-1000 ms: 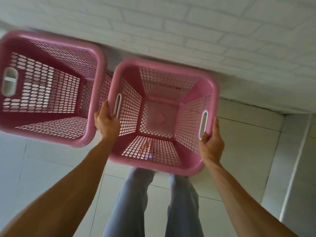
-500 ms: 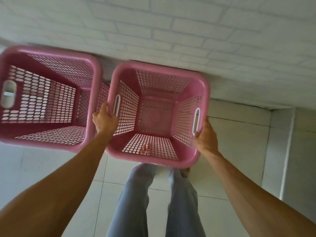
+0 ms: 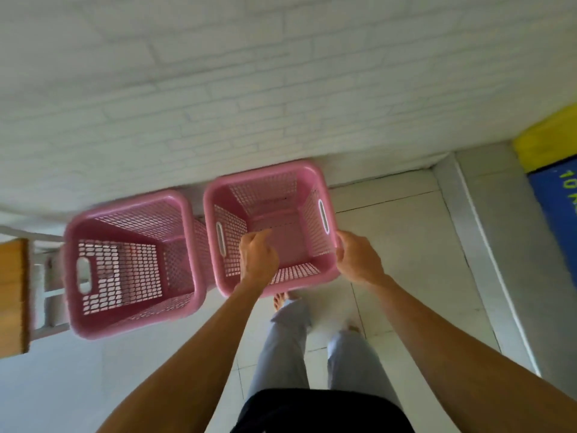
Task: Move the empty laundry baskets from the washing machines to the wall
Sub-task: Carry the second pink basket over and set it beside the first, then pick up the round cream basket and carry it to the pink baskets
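Two empty pink mesh laundry baskets stand side by side on the tiled floor against the white brick wall (image 3: pixel 281 89). The right basket (image 3: pixel 265 178) is just ahead of my feet, and the left basket (image 3: pixel 125 203) almost touches it. My left hand (image 3: pixel 257 260) hovers over the right basket's near rim with loosely curled fingers, holding nothing. My right hand (image 3: pixel 359 260) is beside that basket's right rim, off the white handle slot, with its fingers loose and nothing in them.
A wooden board (image 3: pixel 12 295) on a white metal frame (image 3: pixel 46 276) sits at the far left beside the left basket. A blue and yellow panel (image 3: pixel 552 189) stands at the right behind a grey floor strip. My legs are below the right basket.
Both hands have let go of the right basket's handles, and it now rests on the floor at the wall. My view has risen and pulled back.
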The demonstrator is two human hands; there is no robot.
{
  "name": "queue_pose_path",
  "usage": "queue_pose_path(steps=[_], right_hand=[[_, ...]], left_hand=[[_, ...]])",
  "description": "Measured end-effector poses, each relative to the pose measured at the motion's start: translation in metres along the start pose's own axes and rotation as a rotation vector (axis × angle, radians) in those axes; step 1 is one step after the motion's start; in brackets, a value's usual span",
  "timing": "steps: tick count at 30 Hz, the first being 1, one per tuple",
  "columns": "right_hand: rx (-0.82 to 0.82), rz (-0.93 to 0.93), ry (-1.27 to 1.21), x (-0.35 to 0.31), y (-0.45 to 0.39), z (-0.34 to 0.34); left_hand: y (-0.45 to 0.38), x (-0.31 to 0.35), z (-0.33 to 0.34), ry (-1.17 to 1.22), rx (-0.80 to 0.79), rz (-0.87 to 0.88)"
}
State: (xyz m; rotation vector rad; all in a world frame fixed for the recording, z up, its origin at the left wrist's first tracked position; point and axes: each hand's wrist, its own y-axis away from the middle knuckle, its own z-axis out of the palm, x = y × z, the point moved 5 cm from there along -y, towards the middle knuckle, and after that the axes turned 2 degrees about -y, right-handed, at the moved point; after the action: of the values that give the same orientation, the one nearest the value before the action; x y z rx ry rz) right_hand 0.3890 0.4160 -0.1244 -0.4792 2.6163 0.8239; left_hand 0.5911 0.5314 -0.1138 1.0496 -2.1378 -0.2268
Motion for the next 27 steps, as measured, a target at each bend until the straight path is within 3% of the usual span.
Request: queue_pose_path(steps=[4, 11, 20, 27], right_hand=[[0.050, 0.126, -0.053, 0.033, 0.059, -0.034], [0.211, 0.365, -0.221, 0.142, 0.176, -0.073], [0.458, 0.664, -0.400, 0.296, 0.376, -0.096], [0.626, 0.908, -0.524, 0.400, 0.516, -0.073]], left_hand=[[0.010, 0.035, 0.022, -0.094, -0.078, 0.170], [0.098, 0.138, 0.087, -0.283, -0.295, 0.487], [0.302, 0.248, 0.225, -0.387, -0.491, 0.915], [0.453, 0.296, 0.327, -0.396, -0.694, 1.218]])
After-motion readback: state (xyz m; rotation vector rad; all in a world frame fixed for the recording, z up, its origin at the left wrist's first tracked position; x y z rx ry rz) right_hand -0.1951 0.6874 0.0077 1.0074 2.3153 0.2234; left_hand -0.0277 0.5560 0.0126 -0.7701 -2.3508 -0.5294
